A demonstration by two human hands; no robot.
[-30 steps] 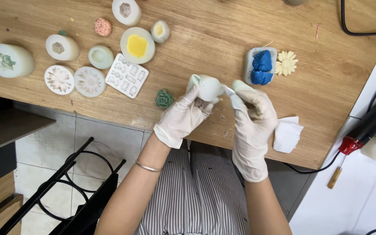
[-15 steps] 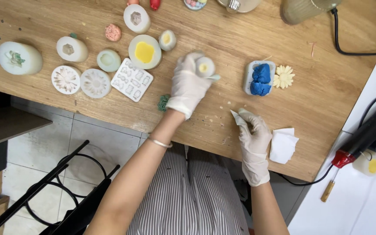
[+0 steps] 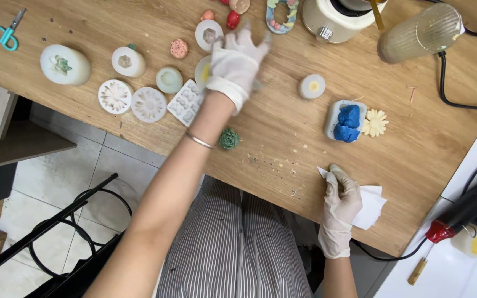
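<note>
My gloved left hand hovers with fingers spread and blurred over a round mould with a yellow filling, holding nothing. To its right a small round white mould with a yellow centre lies alone on the wooden table. At the near table edge my gloved right hand is curled on a white tissue, a corner of which pokes out by the thumb. A white mould packed with blue material and a cream daisy casting lie between the hands.
Several pale silicone moulds sit in a group at the left, with a green succulent casting near the edge. Teal scissors lie far left. A cream pot, a ribbed tumbler and a red-tipped heat tool are on the right.
My left hand set the small round mould down on the table and swung left over the group of moulds. My right hand dropped to the tissue at the table edge.
</note>
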